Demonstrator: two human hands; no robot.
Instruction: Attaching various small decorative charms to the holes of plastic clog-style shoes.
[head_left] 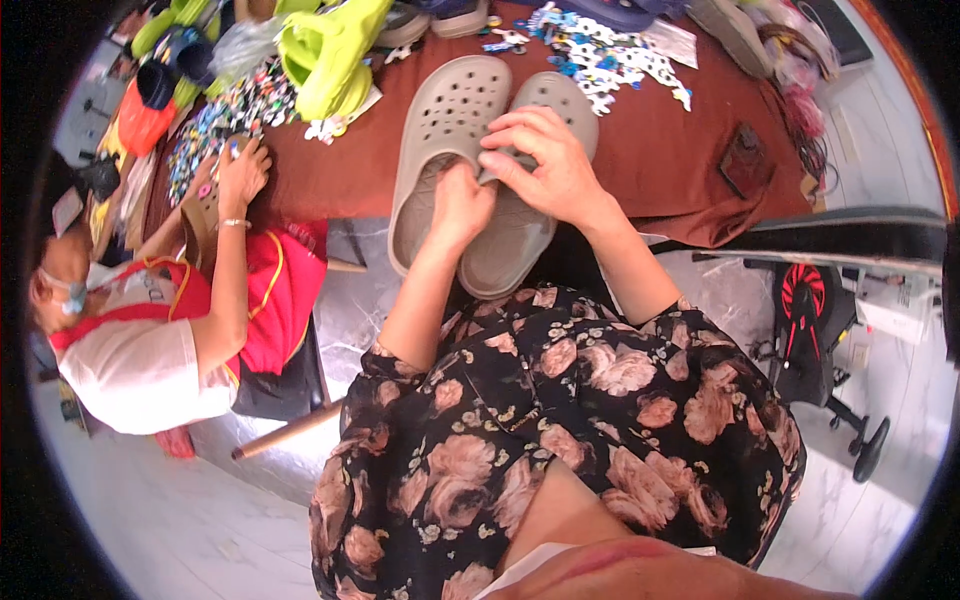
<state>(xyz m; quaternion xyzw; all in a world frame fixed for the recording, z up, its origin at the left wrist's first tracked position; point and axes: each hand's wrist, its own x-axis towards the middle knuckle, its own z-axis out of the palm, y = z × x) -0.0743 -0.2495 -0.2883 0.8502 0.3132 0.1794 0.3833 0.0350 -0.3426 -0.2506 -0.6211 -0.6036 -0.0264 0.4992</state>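
Two taupe-grey clogs with holes in their uppers stand side by side over the table's near edge, toes pointing away from me. My left hand [464, 208] reaches into the opening of the left clog [452, 98], its fingers partly hidden inside along the inner wall. Bent over the right clog [508, 258], my right hand [545, 165] grips near the opening, its fingers across the upper. What the right fingertips touch is partly covered by the hand itself.
A brown cloth covers the table [330, 180]. Lime-green clogs [330, 55], a pile of small colourful charms [600, 60] and a dark phone-like object [745, 160] lie on it. At left a seated co-worker [150, 340] handles a clog. A black chair [810, 330] stands right.
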